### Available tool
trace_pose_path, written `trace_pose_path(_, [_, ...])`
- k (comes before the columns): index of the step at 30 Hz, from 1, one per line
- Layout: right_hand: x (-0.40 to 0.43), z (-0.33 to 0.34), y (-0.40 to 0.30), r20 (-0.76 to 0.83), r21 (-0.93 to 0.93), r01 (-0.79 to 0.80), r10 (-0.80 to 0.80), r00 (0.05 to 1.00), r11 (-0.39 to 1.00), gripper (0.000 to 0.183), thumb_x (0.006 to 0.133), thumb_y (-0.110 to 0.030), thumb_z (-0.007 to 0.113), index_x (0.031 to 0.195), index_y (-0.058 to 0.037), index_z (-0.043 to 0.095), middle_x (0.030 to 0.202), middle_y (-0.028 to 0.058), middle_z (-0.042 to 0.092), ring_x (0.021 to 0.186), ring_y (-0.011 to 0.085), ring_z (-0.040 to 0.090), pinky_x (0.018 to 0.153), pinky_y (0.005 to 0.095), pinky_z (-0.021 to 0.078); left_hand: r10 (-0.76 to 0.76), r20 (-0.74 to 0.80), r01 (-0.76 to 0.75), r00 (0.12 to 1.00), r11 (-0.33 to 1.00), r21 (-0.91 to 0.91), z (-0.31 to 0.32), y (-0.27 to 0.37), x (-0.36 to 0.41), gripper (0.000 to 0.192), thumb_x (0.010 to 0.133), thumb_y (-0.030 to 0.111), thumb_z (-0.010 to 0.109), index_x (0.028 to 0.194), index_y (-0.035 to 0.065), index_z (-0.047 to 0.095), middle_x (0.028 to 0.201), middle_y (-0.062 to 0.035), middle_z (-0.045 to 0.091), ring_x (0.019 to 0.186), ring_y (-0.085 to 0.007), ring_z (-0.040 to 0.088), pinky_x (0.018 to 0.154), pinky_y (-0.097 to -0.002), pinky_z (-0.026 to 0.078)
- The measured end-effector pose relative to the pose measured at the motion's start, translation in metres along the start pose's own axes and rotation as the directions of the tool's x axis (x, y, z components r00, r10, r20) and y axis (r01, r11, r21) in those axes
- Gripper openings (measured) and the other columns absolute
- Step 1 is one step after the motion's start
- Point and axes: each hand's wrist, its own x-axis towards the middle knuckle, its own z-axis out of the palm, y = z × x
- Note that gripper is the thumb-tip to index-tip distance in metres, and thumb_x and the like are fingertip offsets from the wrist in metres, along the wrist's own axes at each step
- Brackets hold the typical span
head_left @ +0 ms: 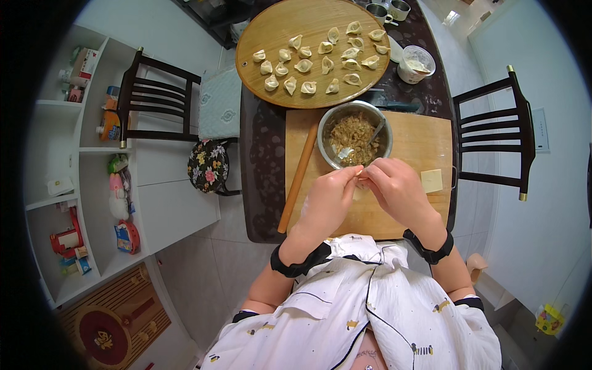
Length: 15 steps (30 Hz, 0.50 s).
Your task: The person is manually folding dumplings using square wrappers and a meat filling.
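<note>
Above the near rim of a steel bowl (324, 155), my left hand (326, 199) and my right hand (398, 187) meet at the fingertips. Between them they pinch a small piece of pale dough (359, 173), mostly hidden by the fingers. Minced filling (349, 134) lies in the bowl, with a metal utensil (378, 129) leaning in it. Square dough wrappers (431, 181) lie right of my right hand on the wooden board (397, 222). A wooden rolling pin (298, 180) rests slantwise on the board, left of my left hand.
Beyond the bowl, a round wooden board (259, 34) carries several folded wontons (303, 65). A knife (400, 106) lies between the boards, partly behind the bowl. A white plastic tub (416, 64) and metal cups (398, 10) stand at the table's far right. Chairs (495, 132) flank the table.
</note>
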Motion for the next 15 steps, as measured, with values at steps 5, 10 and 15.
trace_pose_path(5, [0.003,-0.002,0.003,0.005,0.087,-0.022,0.022,1.000,0.996,0.011,0.076,-0.007,0.064,0.084,-0.0027,0.057,0.072,0.0073,0.055,0.066,0.0240,0.055,0.062,0.0340,0.0438,0.022,0.174,-0.048,0.984,0.988,0.146,-0.006,0.005,0.008,0.024,0.088,0.005,0.051,0.108,-0.0044,0.059,0.091,-0.0217,0.063,0.082,-0.0328,0.062,0.074,-0.0335,0.048])
trace_pose_path(10, [0.003,0.007,0.012,-0.173,0.025,0.040,-0.036,0.984,0.999,0.018,0.073,-0.002,0.067,0.091,-0.0029,0.065,0.074,0.0076,0.056,0.064,0.0240,0.056,0.056,0.0328,0.0436,-0.152,0.323,0.234,0.934,0.945,-0.231,-0.004,-0.009,0.018,0.028,0.086,0.008,0.053,0.112,-0.0016,0.057,0.089,-0.0154,0.063,0.081,-0.0206,0.065,0.068,-0.0338,0.049])
trace_pose_path(15, [0.009,0.016,0.020,-0.232,0.386,-0.153,0.256,0.938,0.910,0.012,0.074,0.000,0.068,0.086,-0.0024,0.067,0.076,0.0066,0.058,0.065,0.0176,0.057,0.053,0.0282,0.0435,-0.187,0.395,0.412,0.899,0.665,-0.623,-0.007,-0.015,0.033,0.038,0.088,0.010,0.058,0.123,-0.0029,0.049,0.109,-0.0088,0.059,0.093,-0.0134,0.062,0.075,-0.0262,0.052])
